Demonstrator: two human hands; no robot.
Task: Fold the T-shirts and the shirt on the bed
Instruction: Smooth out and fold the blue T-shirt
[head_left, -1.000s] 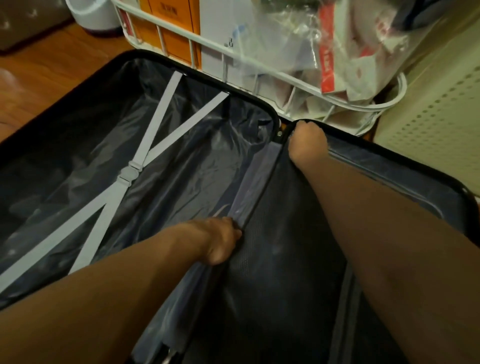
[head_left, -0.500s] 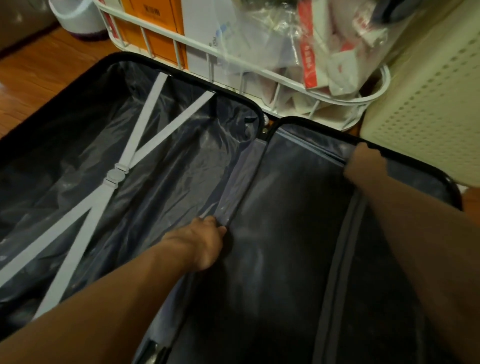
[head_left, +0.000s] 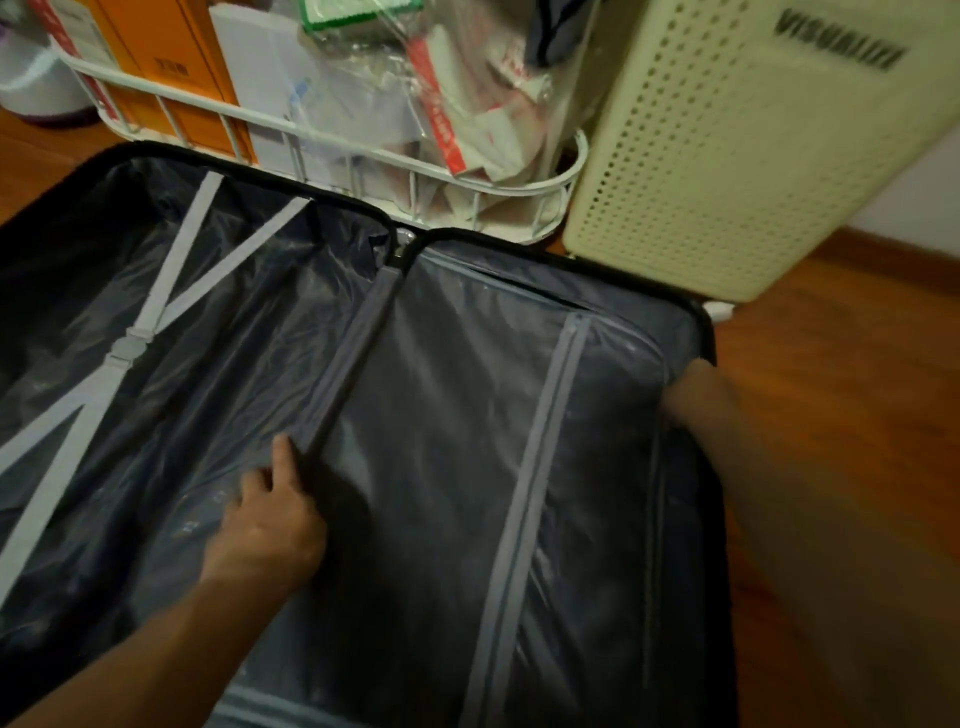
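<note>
Left hand (head_left: 270, 514) rests relaxed beside the suitcase (head_left: 696, 312) centre hinge; right hand (head_left: 696, 395) grips its right-side divider edge. No garments visible.

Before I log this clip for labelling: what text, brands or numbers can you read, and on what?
"VISIONIZE"-like dark capitals, too blurred to confirm: cream perforated appliance.
Small dark print, unreadable: orange box in the white wire basket.
Print on the red strip: blurred.
Suitcase lining: none.

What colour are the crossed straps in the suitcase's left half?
Light grey straps, shown in the head view.
</note>
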